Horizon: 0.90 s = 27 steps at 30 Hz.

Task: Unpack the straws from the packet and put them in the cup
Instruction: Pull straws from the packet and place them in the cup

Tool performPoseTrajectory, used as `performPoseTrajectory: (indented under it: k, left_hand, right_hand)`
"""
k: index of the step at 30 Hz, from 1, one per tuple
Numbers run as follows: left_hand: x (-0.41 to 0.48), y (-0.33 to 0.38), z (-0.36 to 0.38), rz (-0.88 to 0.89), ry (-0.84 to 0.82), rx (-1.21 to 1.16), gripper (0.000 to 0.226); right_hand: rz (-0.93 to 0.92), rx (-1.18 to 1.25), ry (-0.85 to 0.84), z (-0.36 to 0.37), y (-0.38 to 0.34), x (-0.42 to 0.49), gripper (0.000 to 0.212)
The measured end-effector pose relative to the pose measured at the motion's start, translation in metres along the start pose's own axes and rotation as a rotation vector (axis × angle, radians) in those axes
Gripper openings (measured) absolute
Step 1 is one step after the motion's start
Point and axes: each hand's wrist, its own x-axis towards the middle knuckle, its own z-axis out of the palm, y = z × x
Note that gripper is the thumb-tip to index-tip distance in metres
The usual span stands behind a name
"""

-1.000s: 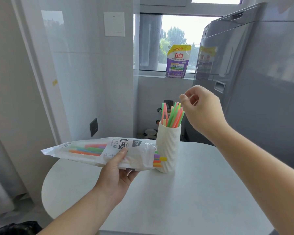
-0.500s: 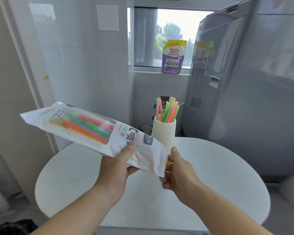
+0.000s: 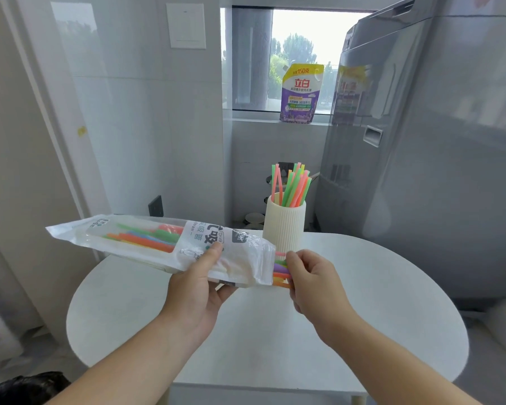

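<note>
My left hand (image 3: 200, 283) grips a clear and white straw packet (image 3: 146, 242), held roughly level above the round white table (image 3: 377, 302). Coloured straws show through its window, and several straw ends (image 3: 280, 270) stick out of its open right end. My right hand (image 3: 314, 283) pinches those ends with its fingertips. Just behind the packet's open end stands a ribbed cream cup (image 3: 284, 226) with several green, pink and orange straws (image 3: 292, 185) upright in it.
A tall grey appliance (image 3: 421, 141) rises on the right behind the table. A purple and yellow pouch (image 3: 300, 93) stands on the window sill. A white wall with a dark socket (image 3: 155, 206) lies to the left.
My right hand came down from above the cup to the packet's open end and now pinches the straw ends. The packet's left end, raised half a second ago, has dropped back to level.
</note>
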Motion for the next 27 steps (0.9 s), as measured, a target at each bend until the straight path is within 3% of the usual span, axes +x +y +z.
performPoseTrajectory:
  k: [5,13,17,23,27]
  left_hand:
    - [0.002,-0.002,-0.001,-0.026,-0.015,-0.031,0.039]
    - [0.003,-0.002,-0.002,-0.050,-0.030,-0.049,0.039]
    - [0.004,0.001,-0.005,-0.061,-0.015,-0.065,0.040]
    - [0.006,-0.001,-0.004,-0.066,-0.005,-0.068,0.042]
    - [0.007,0.000,-0.005,-0.060,-0.004,-0.066,0.039]
  right_hand:
    - [0.073,0.143,-0.080,-0.006,-0.006,0.001,0.025]
    - [-0.072,0.023,-0.025,-0.012,-0.004,0.008,0.030]
    - [-0.052,0.028,-0.039,-0.022,-0.004,0.009,0.029]
    - [-0.163,-0.052,0.144,-0.023,-0.005,0.006,0.025]
    - [-0.069,0.125,0.188,-0.028,-0.009,0.008,0.025]
